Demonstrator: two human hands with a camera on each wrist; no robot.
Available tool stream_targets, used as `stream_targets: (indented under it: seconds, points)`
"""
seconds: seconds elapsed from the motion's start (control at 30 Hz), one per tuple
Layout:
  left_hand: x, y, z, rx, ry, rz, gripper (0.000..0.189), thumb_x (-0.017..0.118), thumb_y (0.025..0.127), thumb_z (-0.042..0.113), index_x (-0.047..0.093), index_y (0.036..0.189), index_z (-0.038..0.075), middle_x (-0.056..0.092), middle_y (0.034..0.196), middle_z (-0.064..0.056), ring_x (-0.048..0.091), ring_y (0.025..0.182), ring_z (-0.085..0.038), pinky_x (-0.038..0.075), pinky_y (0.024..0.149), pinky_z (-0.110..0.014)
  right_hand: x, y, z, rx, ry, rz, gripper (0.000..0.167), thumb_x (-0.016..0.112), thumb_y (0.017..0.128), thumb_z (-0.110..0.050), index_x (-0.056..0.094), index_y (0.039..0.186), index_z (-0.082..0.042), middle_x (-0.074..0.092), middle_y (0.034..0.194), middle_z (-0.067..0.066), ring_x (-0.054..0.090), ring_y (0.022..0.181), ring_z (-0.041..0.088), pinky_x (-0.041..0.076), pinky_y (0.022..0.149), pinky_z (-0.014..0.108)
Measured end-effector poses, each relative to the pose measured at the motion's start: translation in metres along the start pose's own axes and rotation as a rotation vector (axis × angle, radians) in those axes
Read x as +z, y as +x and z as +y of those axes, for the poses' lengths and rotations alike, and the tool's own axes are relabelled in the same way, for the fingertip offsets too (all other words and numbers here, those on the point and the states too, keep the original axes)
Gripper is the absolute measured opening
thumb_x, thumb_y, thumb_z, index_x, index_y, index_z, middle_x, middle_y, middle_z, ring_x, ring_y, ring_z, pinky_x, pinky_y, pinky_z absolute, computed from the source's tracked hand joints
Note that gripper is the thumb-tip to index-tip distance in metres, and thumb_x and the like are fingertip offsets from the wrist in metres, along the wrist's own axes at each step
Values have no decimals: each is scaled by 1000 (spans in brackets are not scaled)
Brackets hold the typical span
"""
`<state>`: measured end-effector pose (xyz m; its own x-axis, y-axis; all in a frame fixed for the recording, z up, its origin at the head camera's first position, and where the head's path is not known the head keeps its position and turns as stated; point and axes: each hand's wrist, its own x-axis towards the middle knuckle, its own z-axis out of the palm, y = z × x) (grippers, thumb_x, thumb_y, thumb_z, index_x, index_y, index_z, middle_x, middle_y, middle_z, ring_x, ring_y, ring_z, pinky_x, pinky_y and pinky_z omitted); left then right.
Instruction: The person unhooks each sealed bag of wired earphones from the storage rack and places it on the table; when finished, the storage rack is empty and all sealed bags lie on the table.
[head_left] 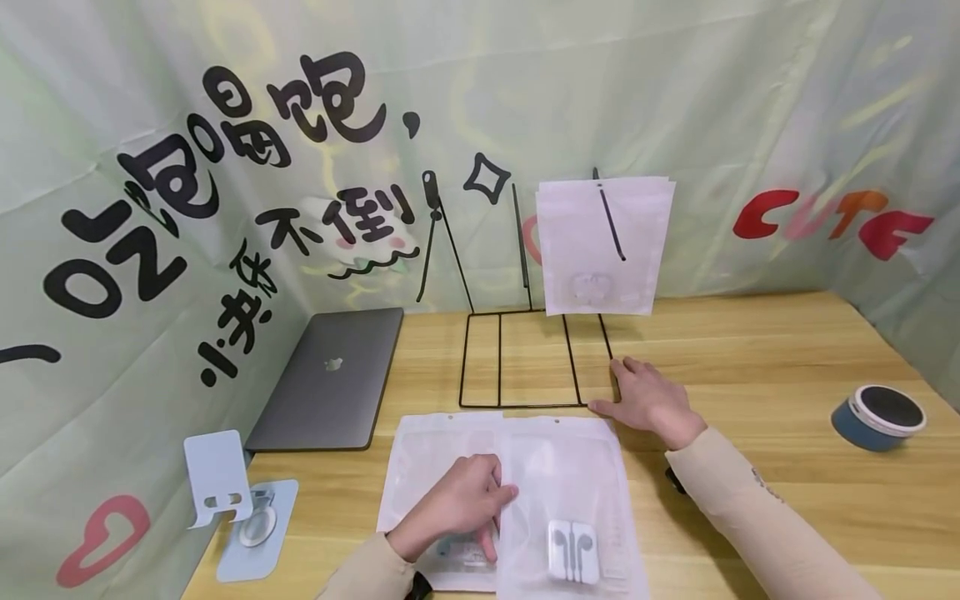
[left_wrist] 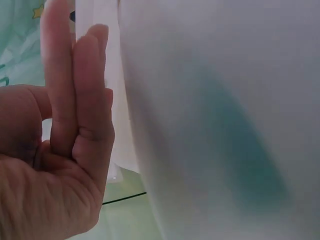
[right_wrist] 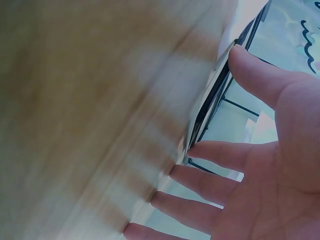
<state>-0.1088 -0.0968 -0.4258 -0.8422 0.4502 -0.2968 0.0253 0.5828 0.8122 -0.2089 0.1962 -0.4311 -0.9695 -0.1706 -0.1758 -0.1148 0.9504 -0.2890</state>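
Two translucent white pouches lie side by side on the table. My left hand (head_left: 467, 498) is over the left pouch (head_left: 420, 454), its fingertips by the seam with the right pouch (head_left: 562, 475); any pinch there is hidden. In the left wrist view the fingers (left_wrist: 92, 95) look mostly straight. White wired earphones (head_left: 573, 552) show inside the right pouch. My right hand (head_left: 651, 398) touches the right side of a black wire display rack (head_left: 525, 407), thumb at its front corner. Its fingers (right_wrist: 210, 187) look straight and spread in the right wrist view. Another pouch (head_left: 600, 225) hangs from a rack hook.
A grey laptop (head_left: 330, 379), closed, lies at the left. In front of it stands a pale blue folding phone stand (head_left: 251, 533). On the far right sits a round blue-and-white device (head_left: 877, 417). Printed cloth (head_left: 637, 92) surrounds the wooden table (head_left: 787, 492).
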Motion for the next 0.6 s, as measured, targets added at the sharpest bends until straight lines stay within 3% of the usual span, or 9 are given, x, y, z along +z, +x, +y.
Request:
stream_targets:
  seconds: [0.23, 0.43, 0.6]
  points:
    - [2, 10, 1, -39, 4, -38, 25, 61, 99, 17, 50, 81, 4, 64, 56, -6, 60, 36, -22, 50, 51, -24, 0, 0, -1, -4, -3, 3, 89, 63, 89, -58, 37, 148, 3, 31, 151, 30, 31, 134, 52, 40, 86, 71]
    - [3, 12, 3, -67, 10, -53, 24, 61, 99, 22, 50, 85, 6, 65, 58, -5, 60, 37, -22, 36, 37, -23, 1, 1, 0, -5, -1, 7, 89, 64, 89, -59, 38, 148, 3, 32, 150, 30, 32, 134, 51, 42, 85, 70]
    - [2, 6, 5, -80, 16, -48, 24, 61, 99, 26, 50, 94, 6, 66, 59, -3, 61, 37, -22, 37, 43, -24, 0, 2, 0, -7, -1, 7, 90, 64, 89, -58, 37, 148, 3, 32, 150, 30, 32, 134, 51, 42, 84, 70]
